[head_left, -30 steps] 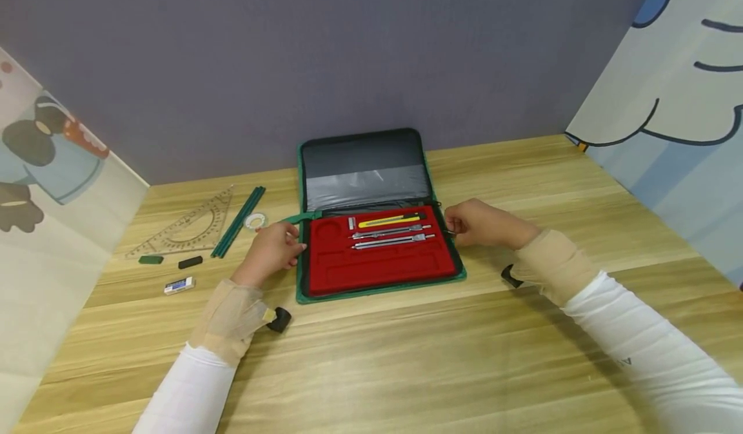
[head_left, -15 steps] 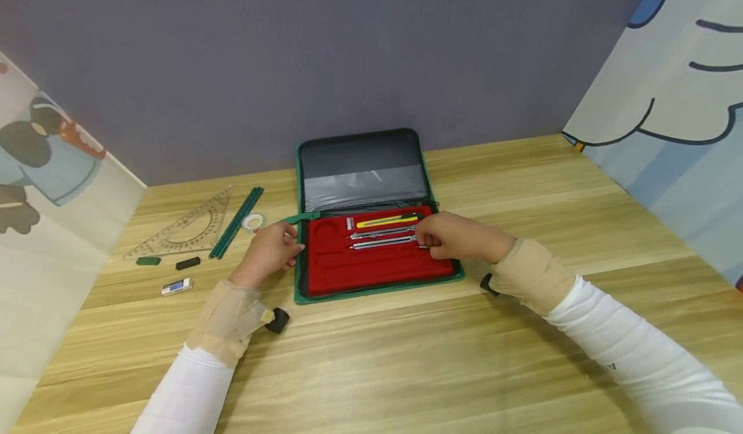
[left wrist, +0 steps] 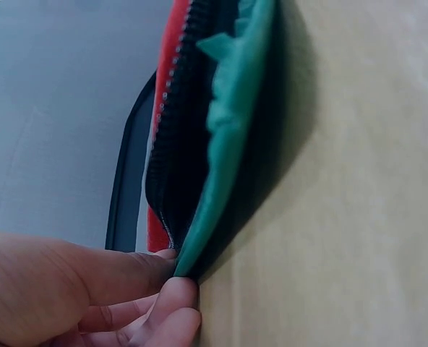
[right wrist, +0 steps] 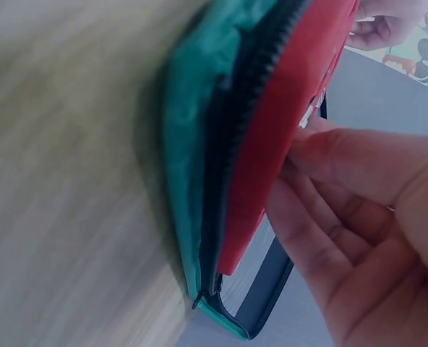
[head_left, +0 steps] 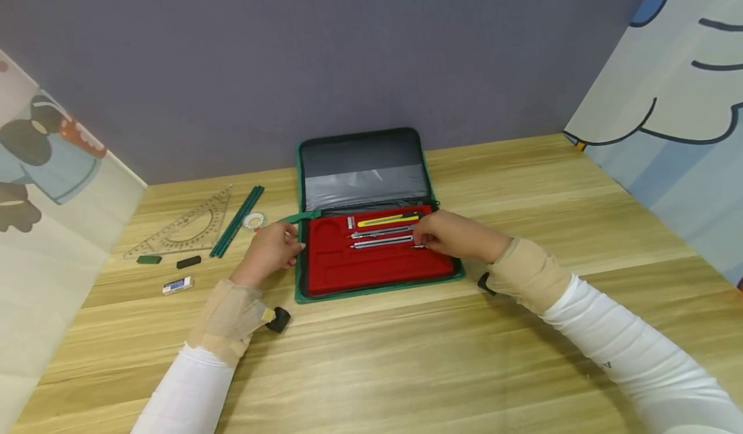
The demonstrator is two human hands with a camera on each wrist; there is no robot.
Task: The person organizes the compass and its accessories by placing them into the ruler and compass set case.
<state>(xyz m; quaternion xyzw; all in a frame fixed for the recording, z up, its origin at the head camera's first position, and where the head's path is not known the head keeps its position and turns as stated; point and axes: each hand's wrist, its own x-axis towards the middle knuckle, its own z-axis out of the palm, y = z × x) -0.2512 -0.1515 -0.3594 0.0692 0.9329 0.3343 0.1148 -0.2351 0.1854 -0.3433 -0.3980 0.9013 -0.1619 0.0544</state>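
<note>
Case [right wrist: 181,144] green, zip [right wrist: 246,119] black, tray [head_left: 354,279] red; cutter [head_left: 380,222] yellow and black, instruments [head_left: 380,243] silver; rods [head_left: 236,223] dark green; blocks [head_left: 149,260] green and black, eraser [head_left: 177,285] white with blue mark; table [head_left: 371,356] yellowish wood grain; back wall [head_left: 360,47] grey-purple, side walls [head_left: 667,66] cartoon-patterned; sleeves [head_left: 182,389] white

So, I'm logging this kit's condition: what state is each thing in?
Case: open
Lid: raised
Zipper: undone
Red tray: partly filled
Silver instruments: lying in tray
Yellow cutter: in tray, blade unclear
Set square: flat on table
Green pencils: lying side by side
White ring: lying flat
Green block, black block: lying flat
White eraser: on table
Left hand: pinching case edge
Right hand: pinching small metal piece
</note>
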